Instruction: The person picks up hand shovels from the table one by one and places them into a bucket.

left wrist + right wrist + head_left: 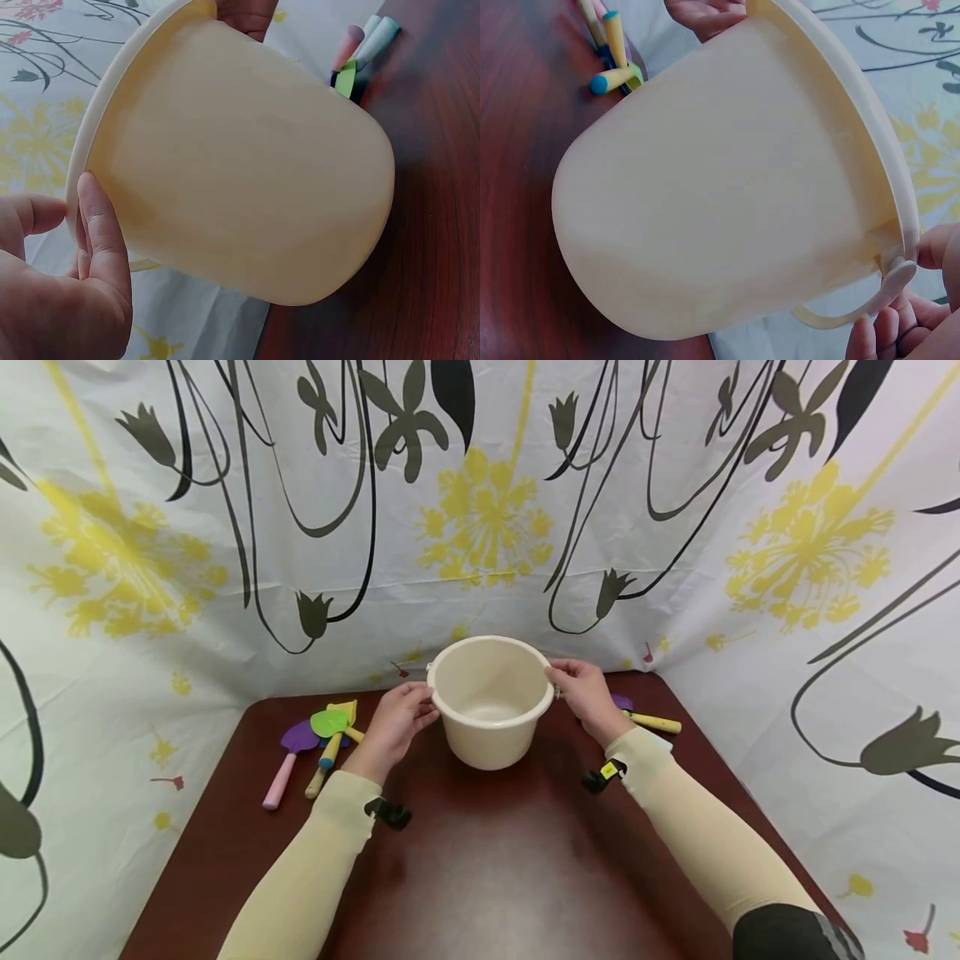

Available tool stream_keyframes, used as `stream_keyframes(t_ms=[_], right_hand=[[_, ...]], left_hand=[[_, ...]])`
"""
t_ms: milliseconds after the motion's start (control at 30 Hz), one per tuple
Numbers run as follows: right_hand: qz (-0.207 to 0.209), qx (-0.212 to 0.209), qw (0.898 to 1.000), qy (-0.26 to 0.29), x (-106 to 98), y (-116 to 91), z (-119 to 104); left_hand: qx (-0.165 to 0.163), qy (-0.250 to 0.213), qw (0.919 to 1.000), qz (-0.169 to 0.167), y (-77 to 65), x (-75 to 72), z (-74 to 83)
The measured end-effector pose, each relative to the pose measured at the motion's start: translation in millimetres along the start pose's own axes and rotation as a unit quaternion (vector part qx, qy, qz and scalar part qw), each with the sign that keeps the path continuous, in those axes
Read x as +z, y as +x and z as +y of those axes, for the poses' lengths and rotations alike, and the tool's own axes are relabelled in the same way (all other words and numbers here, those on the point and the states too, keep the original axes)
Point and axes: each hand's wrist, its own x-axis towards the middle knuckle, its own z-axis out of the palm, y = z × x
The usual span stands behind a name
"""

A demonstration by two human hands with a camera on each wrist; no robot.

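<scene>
A cream plastic bucket [491,735] stands upright near the back of the dark red table, its open top facing up and its inside bare. My left hand [401,722] pinches the rim on the left side, thumb on one face and fingers on the other, as the left wrist view shows. On the opposite side my right hand [588,693] grips the rim beside the handle joint. The bucket's curved handle [840,319] hangs down behind, near the right fingers in the right wrist view.
Left of the bucket lie several toy garden tools, among them a purple shovel with a pink handle [279,781] and a green-headed tool [330,721]. A yellow-handled tool [654,722] lies at the right. A flowered curtain [487,602] encloses the table's back and sides.
</scene>
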Motion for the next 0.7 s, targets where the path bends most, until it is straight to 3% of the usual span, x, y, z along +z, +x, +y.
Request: stream_keyframes(t_ms=[267, 700], right_hand=[[-0.008, 0.013, 1.000, 0.010, 14.4, -12.3, 2.3], [-0.019, 0.008, 0.999, 0.027, 29.0, -30.1, 1.8]], left_hand=[[0.003, 0.009, 0.9999, -0.003, -14.7, -15.1, 3.0], [-0.005, 0.013, 0.9999, -0.010, -25.7, -36.4, -0.9]])
